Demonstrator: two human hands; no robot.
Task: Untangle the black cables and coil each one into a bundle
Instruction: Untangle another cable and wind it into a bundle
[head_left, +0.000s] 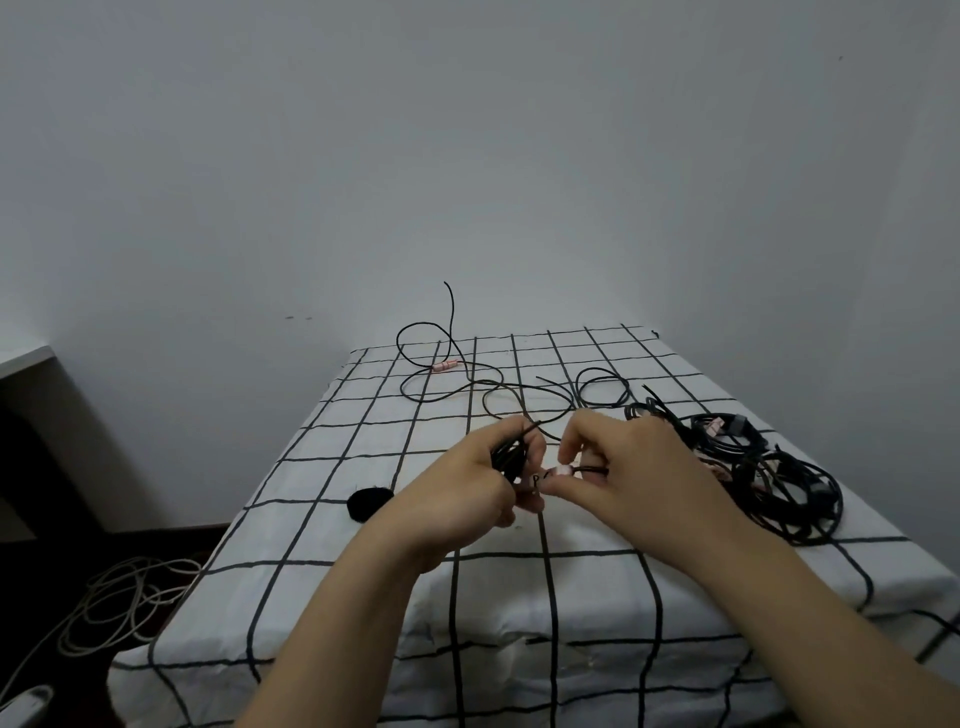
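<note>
Cable (511, 456) between left hand (467, 493), right hand (639, 467)

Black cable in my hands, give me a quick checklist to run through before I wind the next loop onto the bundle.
1. Bundle secured: ok. The left hand grips the coiled bundle.
2. End controlled: ok. The right hand pinches the pink-tipped end.
3. Loose cable untangled: not ok. It lies in crossing loops on the checked cloth.
4. Loose cable clear of the cable pile on the right: cannot tell; one loop lies close beside it.
5. Both hands on the same cable: cannot tell; fingers hide the run.
</note>
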